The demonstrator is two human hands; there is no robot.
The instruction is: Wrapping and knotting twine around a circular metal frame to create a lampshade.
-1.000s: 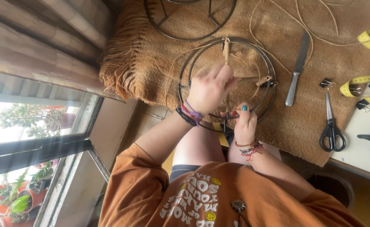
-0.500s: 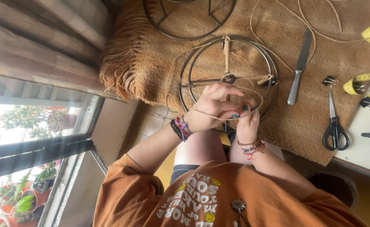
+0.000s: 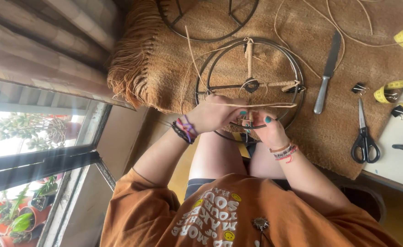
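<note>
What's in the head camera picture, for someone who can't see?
Two hands wrap tan cord around a round wire frame on a brown fringed mat: the left hand pulls the cord tight, the right hand pinches a spoke. Scissors, a knife and yellow tape measure lie nearby.

wire hoop (image 3: 249, 84) mid-mat (image 3: 164, 68), knife (image 3: 327, 73) just right, scissors (image 3: 364, 132) near right edge, second hoop (image 3: 208, 20) at far edge.

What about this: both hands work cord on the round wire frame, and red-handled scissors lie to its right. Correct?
Not quite. The head view shows black handles on the scissors, not red. Left hand and right hand do work cord on the round wire frame, scissors to its right.
</note>
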